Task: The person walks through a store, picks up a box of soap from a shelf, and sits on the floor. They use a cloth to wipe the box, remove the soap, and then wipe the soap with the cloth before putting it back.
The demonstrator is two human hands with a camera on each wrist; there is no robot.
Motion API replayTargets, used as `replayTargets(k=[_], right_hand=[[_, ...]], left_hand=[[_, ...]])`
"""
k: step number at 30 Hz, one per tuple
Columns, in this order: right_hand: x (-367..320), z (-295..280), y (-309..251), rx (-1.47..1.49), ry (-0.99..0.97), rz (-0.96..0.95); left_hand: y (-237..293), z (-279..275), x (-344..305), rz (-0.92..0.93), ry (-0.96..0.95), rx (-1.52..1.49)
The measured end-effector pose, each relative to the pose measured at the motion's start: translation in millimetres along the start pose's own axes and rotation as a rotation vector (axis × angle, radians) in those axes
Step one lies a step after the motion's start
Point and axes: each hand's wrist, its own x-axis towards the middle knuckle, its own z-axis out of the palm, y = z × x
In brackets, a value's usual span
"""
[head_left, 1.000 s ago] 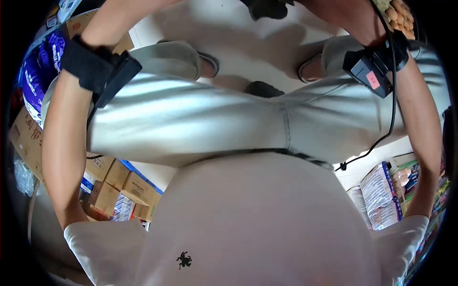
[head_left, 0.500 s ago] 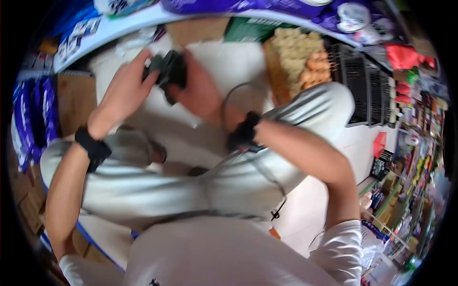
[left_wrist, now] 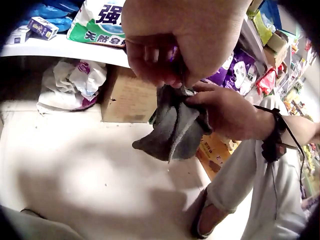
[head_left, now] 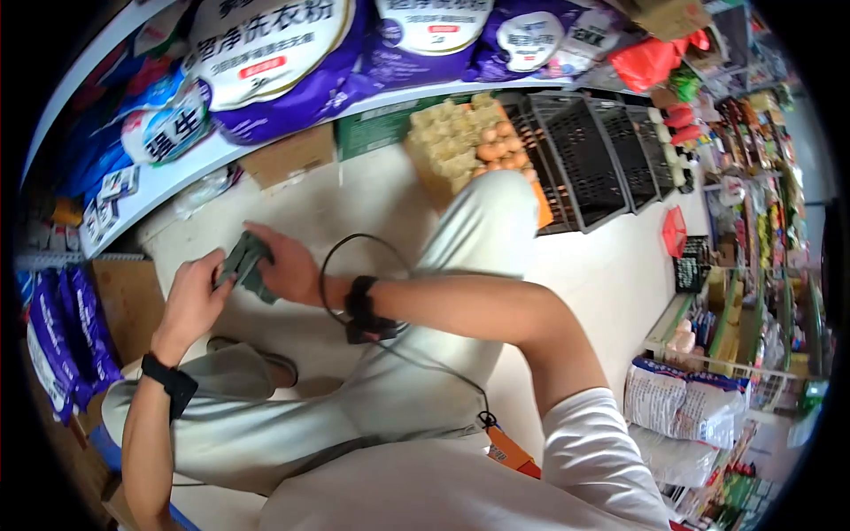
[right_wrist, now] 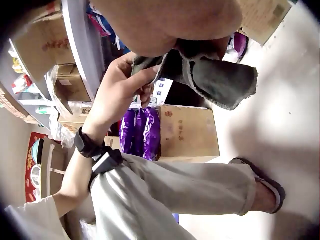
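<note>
A dark grey-green cloth (head_left: pixel 249 265) hangs bunched between both hands, above the pale floor. My left hand (head_left: pixel 192 298) pinches one side of it with thumb and fingers. On the opposite side my right hand (head_left: pixel 292 268) grips it. In the left wrist view the loose folds of the cloth (left_wrist: pixel 172 132) droop to a pointed corner, below the fingers. A flap of the cloth (right_wrist: pixel 227 82) with a frayed edge sticks out past the right hand in the right wrist view. Part of the fabric is hidden behind the fingers.
Purple detergent bags (head_left: pixel 266 80) stand on a low white shelf (head_left: pixel 168 181) ahead. Egg trays with eggs (head_left: pixel 500 146) sit beside black crates (head_left: pixel 580 159) on the right. A cardboard box (head_left: pixel 288 159) stands under the shelf. A black cable (head_left: pixel 329 257) loops by the right wrist.
The hands, at first out of view at the top, have come into sight with the cloth. The head view has swung toward the shelf, and the blurred cloth now shows clearly.
</note>
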Motion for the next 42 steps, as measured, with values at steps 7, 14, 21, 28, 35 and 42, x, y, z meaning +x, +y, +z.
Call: replayTargets(k=[7, 14, 21, 28, 35, 42], right_hand=[[2.8, 5.7, 9.3, -0.079, -0.113, 0.049], [18.5, 5.8, 23.4, -0.024, -0.094, 0.18], [18.3, -5.3, 25.3, -0.096, -0.137, 0.099], [39.7, -18.3, 18.9, -0.143, -0.294, 0.108], [90.2, -57.8, -38.1, -0.715, -0.184, -0.385], [102.5, -72.1, -71.4, -0.71, -0.077, -0.403]], left_hand=[[-15.4, 8.3, 0.2, 0.212, -0.001, 0.032], [-0.7, 5.4, 8.4, 0.199, 0.027, 0.057], [-11.2, 10.3, 20.2, 0.17, 0.217, 0.076], [2.4, -17.2, 26.7, 0.077, 0.391, 0.011], [-2.1, -32.7, 20.1, -0.028, 0.447, 0.011], [-10.1, -50.2, 11.2, 0.025, 0.667, -0.095]])
